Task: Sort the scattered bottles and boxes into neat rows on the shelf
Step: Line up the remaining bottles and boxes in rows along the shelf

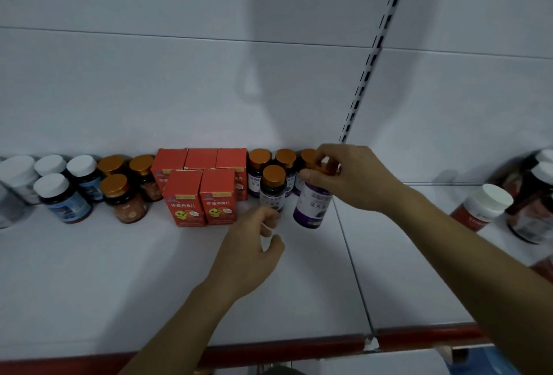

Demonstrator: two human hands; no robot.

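Note:
On the white shelf (119, 270), rows stand against the back wall: white-capped blue-label bottles (64, 199), gold-capped orange-label bottles (124, 199), red boxes (187, 198) and gold-capped purple-label bottles (272, 187). My right hand (350, 174) grips the gold cap of one purple-label bottle (312, 207), which is tilted at the right end of the purple group. My left hand (254, 249) hovers in front of the purple bottles with fingers loosely curled, holding nothing.
More white-capped bottles (484, 204) lie and stand on the adjoining shelf section at the right. A slotted upright (371, 60) runs up the back wall. A red strip (284, 344) edges the shelf front.

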